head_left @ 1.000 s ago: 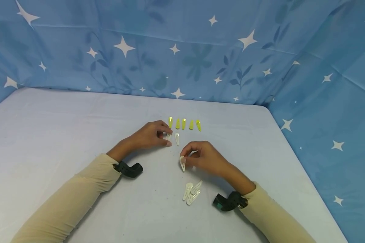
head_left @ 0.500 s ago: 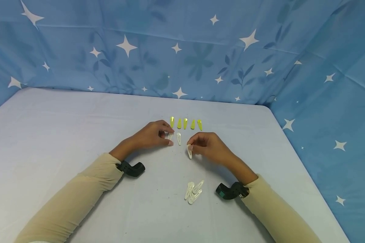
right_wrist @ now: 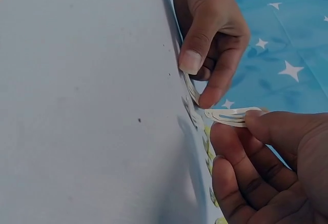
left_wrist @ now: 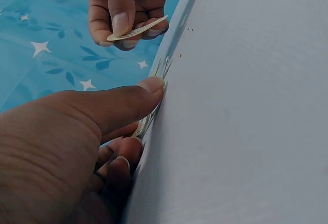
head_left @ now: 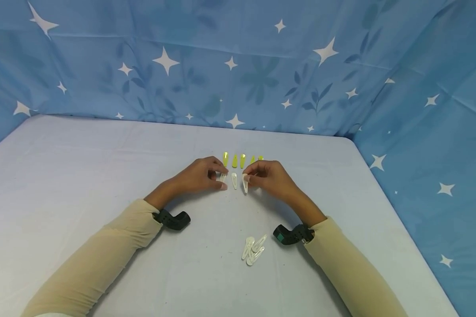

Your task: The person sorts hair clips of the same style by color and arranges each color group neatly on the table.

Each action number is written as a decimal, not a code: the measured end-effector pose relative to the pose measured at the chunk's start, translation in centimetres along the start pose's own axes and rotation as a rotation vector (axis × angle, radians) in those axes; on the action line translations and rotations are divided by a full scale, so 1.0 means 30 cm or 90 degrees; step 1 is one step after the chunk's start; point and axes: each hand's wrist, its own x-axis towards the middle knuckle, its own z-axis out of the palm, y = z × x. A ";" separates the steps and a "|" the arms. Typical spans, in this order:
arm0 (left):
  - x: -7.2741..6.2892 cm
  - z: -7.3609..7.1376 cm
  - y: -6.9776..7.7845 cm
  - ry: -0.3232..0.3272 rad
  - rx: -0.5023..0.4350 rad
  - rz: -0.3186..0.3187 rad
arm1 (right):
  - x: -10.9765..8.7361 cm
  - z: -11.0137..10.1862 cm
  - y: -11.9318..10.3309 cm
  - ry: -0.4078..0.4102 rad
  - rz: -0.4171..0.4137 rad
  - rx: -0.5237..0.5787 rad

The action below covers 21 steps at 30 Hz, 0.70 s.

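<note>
My right hand (head_left: 273,179) pinches a white snap hair clip (head_left: 245,186) between thumb and fingers. In the right wrist view that clip (right_wrist: 230,116) is held raised off the table. My left hand (head_left: 200,176) spans another white hair clip (head_left: 223,177) lying on the table, thumb at one end and a fingertip at the other. Between the two hands lies a third white clip (head_left: 234,181), touched by neither. Just beyond runs a row of yellow hair clips (head_left: 235,161), its right end partly covered by my right hand.
A small pile of white hair clips (head_left: 252,252) lies nearer to me on the white-covered table (head_left: 143,273). A blue starred curtain (head_left: 206,79) hangs behind the table and along its right side.
My right hand has carried its white clip away from me, up beside the middle white clip. The left hand has stayed at its clip.
</note>
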 end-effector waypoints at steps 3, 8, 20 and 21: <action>-0.001 -0.001 0.001 0.001 0.000 0.001 | 0.009 -0.001 -0.001 0.008 0.002 -0.012; -0.002 -0.004 0.005 0.001 -0.001 -0.003 | 0.021 -0.004 0.000 0.012 0.010 -0.016; 0.005 -0.007 0.006 -0.009 -0.004 -0.019 | 0.051 0.005 0.008 0.035 0.043 -0.044; 0.005 -0.007 0.006 -0.009 -0.004 -0.020 | 0.053 0.005 0.009 0.038 0.051 -0.045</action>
